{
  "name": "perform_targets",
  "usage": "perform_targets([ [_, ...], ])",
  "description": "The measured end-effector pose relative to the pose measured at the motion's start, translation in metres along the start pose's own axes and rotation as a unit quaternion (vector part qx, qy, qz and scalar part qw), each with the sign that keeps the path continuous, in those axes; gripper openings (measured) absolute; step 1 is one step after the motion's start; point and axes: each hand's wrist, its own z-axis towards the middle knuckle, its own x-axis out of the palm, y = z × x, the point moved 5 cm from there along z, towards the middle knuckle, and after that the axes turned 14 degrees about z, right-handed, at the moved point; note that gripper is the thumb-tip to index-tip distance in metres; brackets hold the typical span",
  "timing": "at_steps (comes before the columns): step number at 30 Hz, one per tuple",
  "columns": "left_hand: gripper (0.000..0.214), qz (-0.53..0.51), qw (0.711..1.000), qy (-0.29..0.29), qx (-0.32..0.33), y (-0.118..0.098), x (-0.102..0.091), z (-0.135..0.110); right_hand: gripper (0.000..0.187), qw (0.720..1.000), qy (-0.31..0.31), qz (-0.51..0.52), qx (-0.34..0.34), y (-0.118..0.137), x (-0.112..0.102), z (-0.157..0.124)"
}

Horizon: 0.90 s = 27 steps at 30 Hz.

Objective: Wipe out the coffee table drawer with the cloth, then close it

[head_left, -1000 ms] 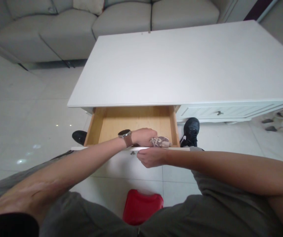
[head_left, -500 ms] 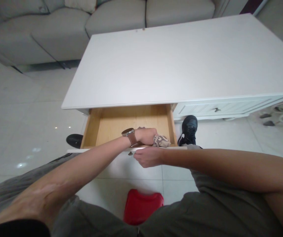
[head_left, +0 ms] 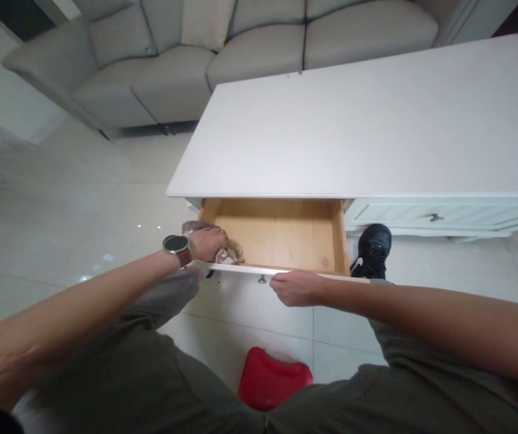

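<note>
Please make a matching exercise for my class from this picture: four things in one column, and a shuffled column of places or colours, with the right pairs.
Things
1. patterned cloth
2. right hand
3. sofa
4. shoe

Places or colours
A. beyond the white table
B. black with a white mark
C. in the left hand
D. at the drawer's front edge, beside the knob

Right pairs: 1-C, 2-D, 3-A, 4-B

1. The white surface [head_left: 353,132] stood on a glossy, pale-tiled floor [head_left: 141,208], two small spots showing at its far edge.
2. Its drawer [head_left: 295,226] stood pulled out — light wood inside, white along the front.
3. A patterned cloth [head_left: 228,255] lay bunched at the drawer's left front corner.
4. The floor also bore a black shoe [head_left: 374,244] — just beside the drawer — and a grey sofa [head_left: 259,51].
</note>
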Motion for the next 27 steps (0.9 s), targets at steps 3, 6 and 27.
perform_targets([
  [3, 0.019, 0.064, 0.997, 0.003, -0.030, 0.031, 0.016, -0.017, 0.018, 1.000, 0.006, 0.010, 0.002, 0.000, 0.001, -0.001],
  [6, 0.019, 0.087, 0.995, -0.030, -0.042, 0.045, 0.026, -0.025, 0.017, 1.000, 0.012, 0.018, 0.003, -0.001, 0.003, 0.000],
  [27, 0.038, 0.047, 0.951, -0.238, -0.190, 0.105, -0.023, -0.098, 0.025, 0.997, 0.071, 0.031, 0.024, -0.014, 0.007, -0.003],
])
